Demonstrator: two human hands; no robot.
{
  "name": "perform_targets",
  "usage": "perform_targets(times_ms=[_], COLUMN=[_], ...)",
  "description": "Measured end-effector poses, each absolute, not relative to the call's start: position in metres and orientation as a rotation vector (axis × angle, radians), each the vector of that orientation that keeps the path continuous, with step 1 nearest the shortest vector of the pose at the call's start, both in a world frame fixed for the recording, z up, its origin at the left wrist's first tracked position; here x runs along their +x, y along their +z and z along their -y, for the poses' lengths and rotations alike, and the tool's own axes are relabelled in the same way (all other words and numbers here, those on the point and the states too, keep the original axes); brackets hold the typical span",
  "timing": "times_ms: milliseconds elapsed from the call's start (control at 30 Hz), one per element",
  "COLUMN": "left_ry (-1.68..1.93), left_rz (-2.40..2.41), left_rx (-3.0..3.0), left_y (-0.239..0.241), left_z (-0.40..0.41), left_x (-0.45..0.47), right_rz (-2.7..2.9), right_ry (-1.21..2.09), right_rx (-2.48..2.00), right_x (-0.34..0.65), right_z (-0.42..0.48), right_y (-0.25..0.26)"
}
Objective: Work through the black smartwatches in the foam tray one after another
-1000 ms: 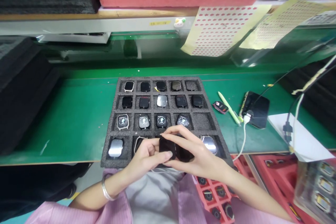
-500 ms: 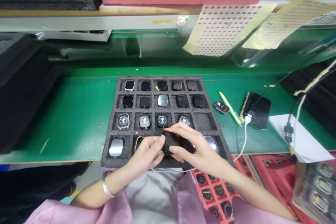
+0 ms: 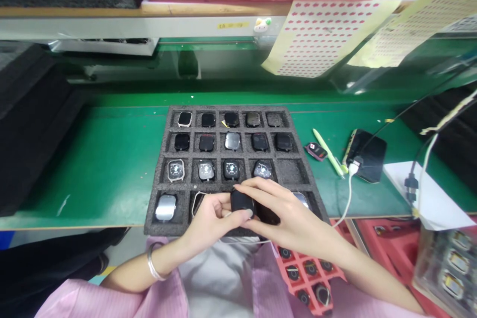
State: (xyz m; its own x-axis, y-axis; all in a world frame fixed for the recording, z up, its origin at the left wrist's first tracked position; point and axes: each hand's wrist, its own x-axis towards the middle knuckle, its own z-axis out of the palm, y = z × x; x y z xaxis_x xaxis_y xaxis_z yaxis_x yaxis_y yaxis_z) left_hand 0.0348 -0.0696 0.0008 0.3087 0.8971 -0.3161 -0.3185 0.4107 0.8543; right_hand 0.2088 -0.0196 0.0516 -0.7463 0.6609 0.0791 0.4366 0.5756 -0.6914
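Note:
Both hands are closed around a black smartwatch body, over the front row of a dark grey foam tray. My left hand has its thumb on the watch's lower edge and its fingers behind. From the other side my right hand grips the top and lower right with bent fingers. A thin white cable passes below the hands; its end is hidden. Watch bodies fill most compartments, among them a silver-faced one at front left and a lit one just beyond the fingers.
Right of the tray lie a light green pen, a small dark tag-like piece and a black power bank with cables. A red tray of round parts sits below my right forearm. Black foam stands left.
The watch body has been turned in my hands and sits more upright. My left thumb has moved from its upper left side to its lower edge. The view has shifted slightly.

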Motion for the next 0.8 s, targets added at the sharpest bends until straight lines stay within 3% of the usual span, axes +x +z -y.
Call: perform_targets(times_ms=[433,800], left_ry=[0.934,0.976], left_rz=[-0.89,-0.86], left_rx=[0.824,0.799], left_y=[0.009,0.008], left_z=[0.074,0.078], left_x=[0.034,0.03], right_rz=[2.444,2.093], right_ry=[0.857,1.118], right_rx=[-0.893,-0.588], right_x=[0.206,0.202], right_z=[0.028,0.029], right_y=[0.036,0.02])
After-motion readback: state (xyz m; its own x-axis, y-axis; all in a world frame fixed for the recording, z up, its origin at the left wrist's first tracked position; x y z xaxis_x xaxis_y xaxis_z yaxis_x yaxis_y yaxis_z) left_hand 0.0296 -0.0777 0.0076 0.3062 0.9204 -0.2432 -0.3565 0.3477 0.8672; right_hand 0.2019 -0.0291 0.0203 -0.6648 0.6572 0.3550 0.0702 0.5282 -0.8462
